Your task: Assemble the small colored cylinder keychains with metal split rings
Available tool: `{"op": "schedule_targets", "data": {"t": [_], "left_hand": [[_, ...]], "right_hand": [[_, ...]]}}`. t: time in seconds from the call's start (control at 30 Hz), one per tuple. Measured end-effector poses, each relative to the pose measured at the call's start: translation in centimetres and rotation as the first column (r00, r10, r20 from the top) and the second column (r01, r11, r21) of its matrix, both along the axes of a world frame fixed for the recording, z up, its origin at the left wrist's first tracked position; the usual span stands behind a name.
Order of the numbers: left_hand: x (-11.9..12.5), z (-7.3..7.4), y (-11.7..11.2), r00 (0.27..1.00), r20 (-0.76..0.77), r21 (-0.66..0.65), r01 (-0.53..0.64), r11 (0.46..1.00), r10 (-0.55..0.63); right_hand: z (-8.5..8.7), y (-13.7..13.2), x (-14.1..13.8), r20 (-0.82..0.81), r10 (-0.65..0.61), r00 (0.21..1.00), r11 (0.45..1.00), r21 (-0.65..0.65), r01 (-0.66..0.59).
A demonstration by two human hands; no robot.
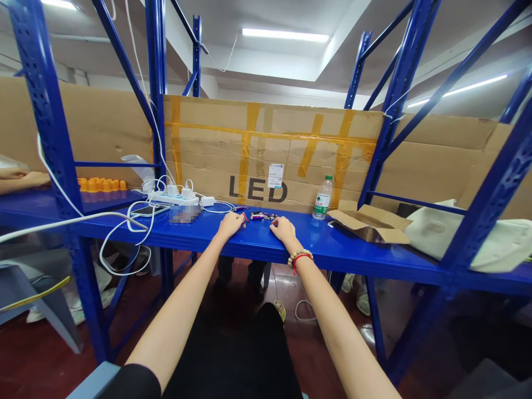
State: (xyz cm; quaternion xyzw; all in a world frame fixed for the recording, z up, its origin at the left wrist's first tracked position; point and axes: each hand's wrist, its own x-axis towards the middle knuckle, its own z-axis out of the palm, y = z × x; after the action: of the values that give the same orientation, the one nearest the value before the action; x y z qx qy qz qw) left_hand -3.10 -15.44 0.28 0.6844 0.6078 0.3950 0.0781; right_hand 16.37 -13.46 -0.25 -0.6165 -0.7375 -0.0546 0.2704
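My left hand (pixel 233 224) rests at the front of the blue shelf table (pixel 266 244), its fingers closed, with a bit of red at the fingertips too small to name. To its right my right hand (pixel 284 229) lies palm down, fingers curled together; what they hold, if anything, is hidden. Small purple and silver metal pieces (pixel 258 216) lie between the two hands, some close to the right fingertips. Behind the left hand is a thin purple pen-like item (pixel 241 208). A bead bracelet (pixel 300 256) and a red cord circle my right wrist.
A water bottle (pixel 323 198) stands at the back right, beside an opened cardboard box (pixel 372 223) and a white bag (pixel 469 235). On the left are a power strip (pixel 177 198), tangled white cables, a phone (pixel 148 210) and orange caps (pixel 102 184). Another person's hand (pixel 25 180) shows far left.
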Motion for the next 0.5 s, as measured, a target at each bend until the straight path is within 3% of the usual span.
{"op": "schedule_targets", "data": {"t": [0.5], "left_hand": [[0.25,0.18,-0.24,0.998,0.061,0.025,-0.031,0.999,0.029]], "right_hand": [[-0.36,0.12,-0.57,0.04,-0.012,0.999,0.999,0.052,0.01]]}}
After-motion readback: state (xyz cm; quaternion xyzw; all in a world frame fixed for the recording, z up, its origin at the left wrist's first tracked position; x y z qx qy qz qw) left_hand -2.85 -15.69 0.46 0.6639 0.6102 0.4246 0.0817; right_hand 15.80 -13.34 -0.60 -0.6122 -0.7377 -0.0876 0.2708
